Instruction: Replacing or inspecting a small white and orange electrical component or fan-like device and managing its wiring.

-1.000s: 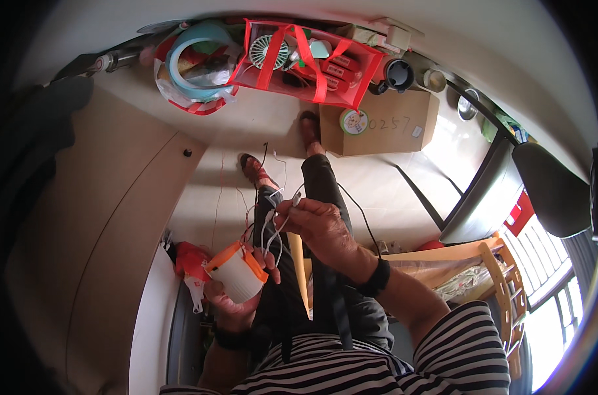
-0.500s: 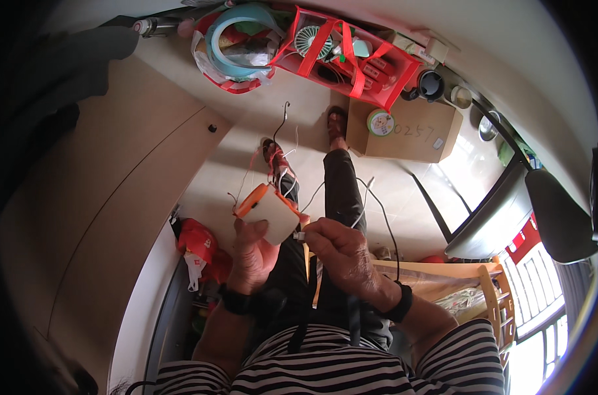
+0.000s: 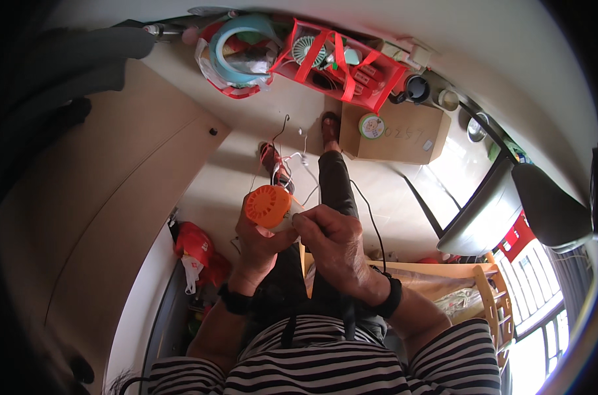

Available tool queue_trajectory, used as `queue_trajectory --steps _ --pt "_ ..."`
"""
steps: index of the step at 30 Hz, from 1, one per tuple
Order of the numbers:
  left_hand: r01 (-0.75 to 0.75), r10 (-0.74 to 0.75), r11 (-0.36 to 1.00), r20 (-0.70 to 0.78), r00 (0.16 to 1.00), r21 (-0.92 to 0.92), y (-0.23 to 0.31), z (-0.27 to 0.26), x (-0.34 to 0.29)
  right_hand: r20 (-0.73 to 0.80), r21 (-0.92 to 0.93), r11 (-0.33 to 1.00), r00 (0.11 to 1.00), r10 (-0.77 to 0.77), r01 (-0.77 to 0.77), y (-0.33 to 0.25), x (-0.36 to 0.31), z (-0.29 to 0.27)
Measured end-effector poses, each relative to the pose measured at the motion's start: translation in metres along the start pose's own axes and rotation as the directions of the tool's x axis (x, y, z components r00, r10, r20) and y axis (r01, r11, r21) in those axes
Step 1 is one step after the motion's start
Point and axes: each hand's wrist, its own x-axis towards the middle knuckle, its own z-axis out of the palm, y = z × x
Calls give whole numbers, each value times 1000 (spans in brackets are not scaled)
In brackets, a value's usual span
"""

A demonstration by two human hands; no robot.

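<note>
My left hand point(image 3: 256, 257) is wrapped round a small device with a white body and a round, slotted orange cap point(image 3: 267, 205). The cap is turned up toward me and tilted. My right hand point(image 3: 338, 243) is closed in a pinch against the device's side, beside a small opening at the cap's edge. The white cable plug seen in those fingers earlier is now mostly hidden by them. Thin white cables point(image 3: 287, 161) hang beyond the device, and a black cable point(image 3: 376, 220) runs down past my right wrist.
A cardboard box point(image 3: 404, 141) stands on the floor ahead with a round tin point(image 3: 371, 126) on it. Behind are a red bag point(image 3: 381, 99) and a light-blue ring-shaped thing point(image 3: 223, 52). A wooden cabinet point(image 3: 134, 171) is at left, a chair point(image 3: 480, 217) at right.
My left hand has turned the device, so its orange slotted cap shows instead of its white side. My right fingertips, with the plug, have moved up against the device.
</note>
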Motion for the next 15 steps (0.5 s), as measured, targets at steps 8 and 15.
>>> queue_trajectory --steps 8,15 --pt "-265 246 940 114 963 215 87 24 -63 -25 -118 976 982 -187 183 -73 -74 4" --pt "-594 485 690 344 804 415 147 40 -116 8 -148 912 923 -385 382 -128 -149 -4"
